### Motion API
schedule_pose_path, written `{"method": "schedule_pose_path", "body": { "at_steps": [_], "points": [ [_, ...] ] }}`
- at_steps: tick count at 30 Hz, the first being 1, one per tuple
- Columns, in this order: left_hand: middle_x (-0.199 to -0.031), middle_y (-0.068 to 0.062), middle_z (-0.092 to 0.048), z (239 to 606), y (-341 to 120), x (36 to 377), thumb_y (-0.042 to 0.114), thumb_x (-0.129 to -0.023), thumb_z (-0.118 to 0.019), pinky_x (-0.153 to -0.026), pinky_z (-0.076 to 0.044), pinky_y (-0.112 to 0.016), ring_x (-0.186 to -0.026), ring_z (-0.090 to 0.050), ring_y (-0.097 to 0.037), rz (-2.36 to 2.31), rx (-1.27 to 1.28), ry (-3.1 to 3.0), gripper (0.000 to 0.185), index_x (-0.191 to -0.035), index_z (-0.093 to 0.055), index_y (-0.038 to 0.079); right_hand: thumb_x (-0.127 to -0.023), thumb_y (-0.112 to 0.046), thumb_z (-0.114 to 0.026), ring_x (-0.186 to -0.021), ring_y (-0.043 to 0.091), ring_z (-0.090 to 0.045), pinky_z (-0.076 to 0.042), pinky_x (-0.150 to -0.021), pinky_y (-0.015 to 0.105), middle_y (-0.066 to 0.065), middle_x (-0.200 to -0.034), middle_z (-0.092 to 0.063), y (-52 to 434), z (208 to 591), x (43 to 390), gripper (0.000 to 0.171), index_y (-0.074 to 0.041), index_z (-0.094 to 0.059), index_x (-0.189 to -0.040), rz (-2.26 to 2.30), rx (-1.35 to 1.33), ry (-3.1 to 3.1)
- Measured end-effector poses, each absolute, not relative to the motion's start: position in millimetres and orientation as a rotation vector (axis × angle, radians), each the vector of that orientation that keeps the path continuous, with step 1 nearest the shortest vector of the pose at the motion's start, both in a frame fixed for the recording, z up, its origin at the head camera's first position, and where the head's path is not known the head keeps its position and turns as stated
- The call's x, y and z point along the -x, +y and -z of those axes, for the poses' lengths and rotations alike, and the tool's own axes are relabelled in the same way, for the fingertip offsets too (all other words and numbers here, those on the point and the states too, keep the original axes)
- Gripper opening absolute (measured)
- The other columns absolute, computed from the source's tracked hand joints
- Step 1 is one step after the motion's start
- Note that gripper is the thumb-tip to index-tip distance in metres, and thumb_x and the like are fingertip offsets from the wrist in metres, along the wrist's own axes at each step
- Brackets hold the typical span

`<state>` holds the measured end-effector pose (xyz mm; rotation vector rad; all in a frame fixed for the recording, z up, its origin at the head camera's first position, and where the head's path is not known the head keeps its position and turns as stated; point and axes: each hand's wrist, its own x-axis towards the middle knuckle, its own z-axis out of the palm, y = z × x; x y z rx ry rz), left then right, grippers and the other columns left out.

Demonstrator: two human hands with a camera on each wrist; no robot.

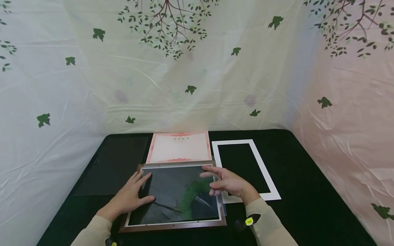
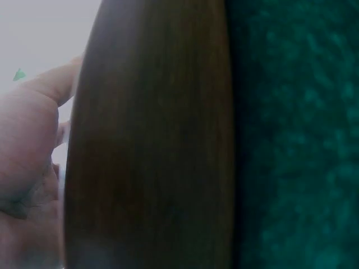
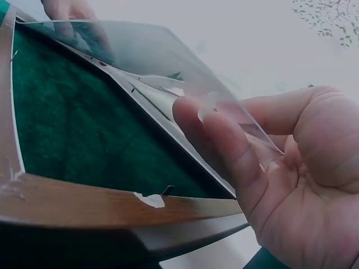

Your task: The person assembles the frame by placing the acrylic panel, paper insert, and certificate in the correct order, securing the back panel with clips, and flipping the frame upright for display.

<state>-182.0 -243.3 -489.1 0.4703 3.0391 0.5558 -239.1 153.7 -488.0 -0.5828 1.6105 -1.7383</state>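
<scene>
A brown wooden picture frame [image 1: 181, 225] with a thin white inner edge lies on the dark green cloth. Over its opening is a clear sheet [image 3: 134, 45], tilted up at the right side in the right wrist view. My right hand [image 1: 229, 184] pinches the sheet's right edge, thumb and fingers on opposite faces. At the frame's left side, my left hand [image 1: 130, 194] has its fingers spread and touches the sheet. A wooden frame side [image 2: 151, 134] fills much of the left wrist view, hiding the left fingertips there.
Behind the frame lies a pink-bordered certificate [image 1: 180, 148]. A white rectangular mat border [image 1: 261, 167] is at the right, partly under my right forearm. To the left is a dark flat panel [image 1: 114, 167]. Leaf-patterned curtains [image 1: 197, 75] surround the table.
</scene>
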Motion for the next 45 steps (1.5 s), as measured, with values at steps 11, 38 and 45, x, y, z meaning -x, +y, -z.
{"method": "schedule_pose_path", "body": {
  "at_steps": [11,38,45],
  "points": [
    [-0.153,-0.025,-0.025,488,-244,178,0.067,-0.077,-0.065,-0.098,-0.031,-0.069,-0.140,-0.018,-0.048,-0.546,-0.444,3.026,0.092,-0.145,-0.042,0.010,-0.095,0.009,-0.050,-0.076,0.018,-0.069,-0.056,-0.066,0.025,0.017,-0.150,-0.034,146,490,238,0.070,-0.014,-0.021,-0.154,1.794,0.558,1.510],
    [-0.154,-0.024,-0.023,490,-243,175,0.068,-0.079,-0.062,-0.099,-0.028,-0.070,-0.140,-0.017,-0.048,-0.543,-0.412,3.035,0.089,-0.144,-0.045,0.010,-0.096,0.008,-0.048,-0.078,0.017,-0.069,-0.055,-0.068,0.023,0.016,-0.153,-0.029,138,494,233,0.071,-0.014,-0.015,-0.155,1.824,0.497,1.365],
    [-0.153,-0.024,-0.026,493,-243,176,0.070,-0.080,-0.059,-0.099,-0.029,-0.070,-0.140,-0.015,-0.048,-0.516,-0.432,3.030,0.089,-0.144,-0.045,0.009,-0.093,0.006,-0.055,-0.077,0.019,-0.069,-0.055,-0.065,0.025,0.016,-0.148,-0.038,136,493,234,0.071,-0.012,-0.022,-0.153,1.776,0.483,1.503]
  ]
}}
